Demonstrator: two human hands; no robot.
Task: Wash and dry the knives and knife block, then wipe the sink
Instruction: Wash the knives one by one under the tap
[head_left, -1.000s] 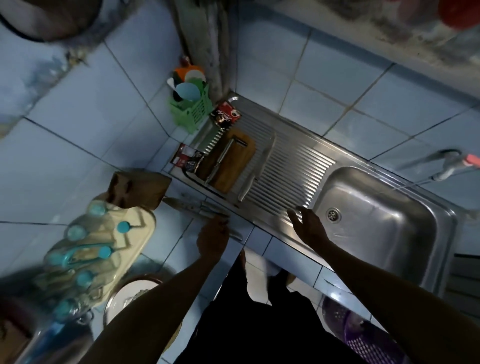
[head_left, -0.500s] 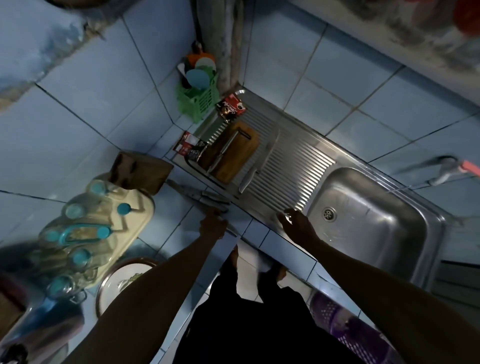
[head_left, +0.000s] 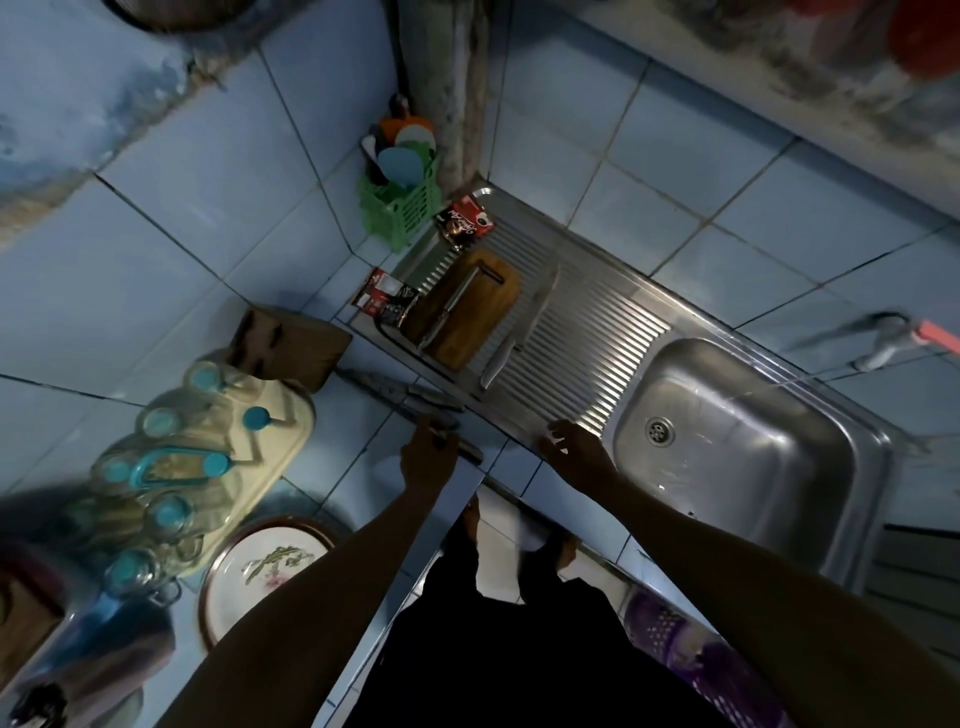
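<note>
Our left hand (head_left: 428, 462) grips a knife (head_left: 465, 451) at the counter's (head_left: 358, 457) front edge; our right hand (head_left: 579, 451) rests, fingers relaxed, on the sink's (head_left: 878, 452) front rim.

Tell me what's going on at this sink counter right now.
A person stands at a tiled counter beside a stainless steel sink. Their left hand grips a knife on the tiles, near other loose knives. Their right hand rests on the ribbed drainboard's edge. A dark wooden knife block lies on its side; another knife lies beside a wooden cutting board. The basin looks empty.
</note>
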